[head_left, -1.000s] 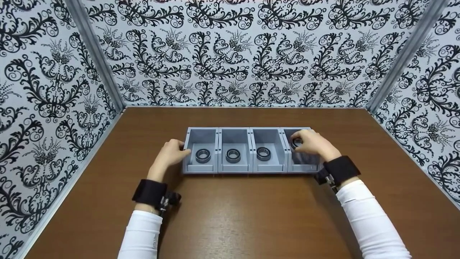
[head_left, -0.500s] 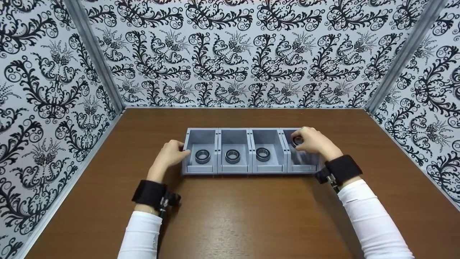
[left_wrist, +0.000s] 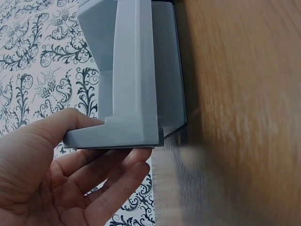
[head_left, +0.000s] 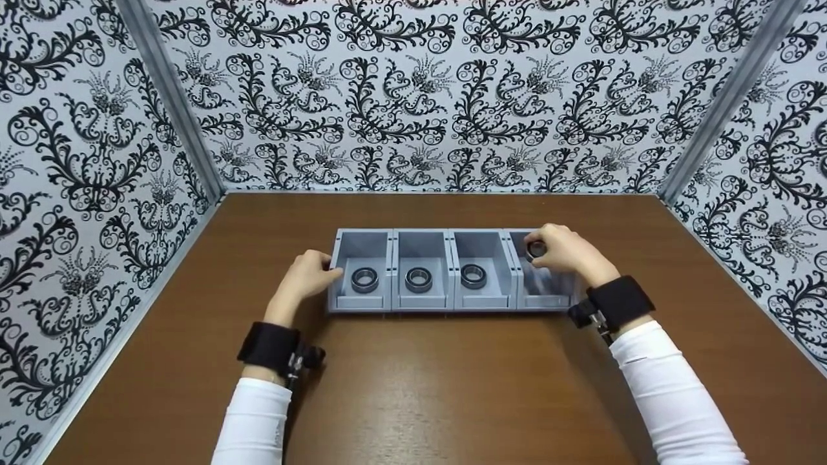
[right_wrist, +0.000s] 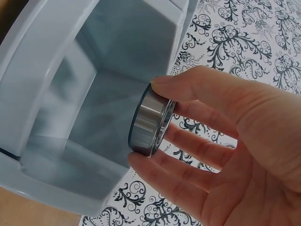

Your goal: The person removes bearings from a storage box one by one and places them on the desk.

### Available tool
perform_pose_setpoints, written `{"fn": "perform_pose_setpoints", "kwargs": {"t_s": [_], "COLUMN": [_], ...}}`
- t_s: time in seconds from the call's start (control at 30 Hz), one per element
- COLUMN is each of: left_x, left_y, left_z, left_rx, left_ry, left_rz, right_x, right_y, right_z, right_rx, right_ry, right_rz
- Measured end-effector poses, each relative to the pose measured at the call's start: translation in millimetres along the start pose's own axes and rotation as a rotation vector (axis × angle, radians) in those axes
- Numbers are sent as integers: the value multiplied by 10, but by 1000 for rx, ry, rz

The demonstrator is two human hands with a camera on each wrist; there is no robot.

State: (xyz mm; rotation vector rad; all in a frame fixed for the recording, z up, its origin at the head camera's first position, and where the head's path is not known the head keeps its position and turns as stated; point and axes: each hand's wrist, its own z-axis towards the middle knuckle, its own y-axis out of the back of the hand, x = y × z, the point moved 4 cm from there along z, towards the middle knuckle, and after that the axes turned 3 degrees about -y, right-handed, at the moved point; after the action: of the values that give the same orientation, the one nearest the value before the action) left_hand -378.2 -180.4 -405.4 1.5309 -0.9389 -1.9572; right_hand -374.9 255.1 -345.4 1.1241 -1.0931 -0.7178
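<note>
My right hand [head_left: 568, 250] pinches a ball bearing [right_wrist: 151, 123] between thumb and fingers, over the rightmost compartment of a grey bin row [head_left: 423, 302]. In the right wrist view the bearing is tilted, its shiny outer ring showing, with the bin's inside behind it. My left hand [head_left: 306, 276] grips the side wall of the leftmost bin [left_wrist: 113, 134], thumb inside the rim and fingers outside. Three more bearings lie flat, one in each other compartment: the left bearing [head_left: 365, 290], the second bearing [head_left: 418, 290] and the third bearing [head_left: 473, 286].
The bins stand on a brown wooden table [head_left: 413, 387]. Patterned black-and-white walls [head_left: 413, 97] enclose the table at the back and both sides. Grey metal posts mark the rear corners.
My right hand has risen slightly, lifting the pinched bearing a little higher over the rightmost compartment. The left hand stays at the bin wall, and the other bearings have not moved.
</note>
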Motion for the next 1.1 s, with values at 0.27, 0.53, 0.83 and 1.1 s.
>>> {"fn": "perform_pose_setpoints", "kwargs": {"t_s": [0.27, 0.53, 0.83, 1.1], "left_x": [1, 17, 13, 21], "left_y": [4, -6, -7, -3], "left_z": [2, 3, 7, 16], "left_rx": [7, 8, 10, 4], "left_ry": [10, 10, 14, 3], "left_rz": [-4, -5, -10, -7], "right_x": [15, 26, 36, 62], "right_y": [36, 59, 88, 118], "right_z": [-23, -36, -80, -121], "right_rx": [6, 4, 2, -3], "right_ry": [-12, -19, -22, -5], "right_rz": [13, 14, 8, -30]}}
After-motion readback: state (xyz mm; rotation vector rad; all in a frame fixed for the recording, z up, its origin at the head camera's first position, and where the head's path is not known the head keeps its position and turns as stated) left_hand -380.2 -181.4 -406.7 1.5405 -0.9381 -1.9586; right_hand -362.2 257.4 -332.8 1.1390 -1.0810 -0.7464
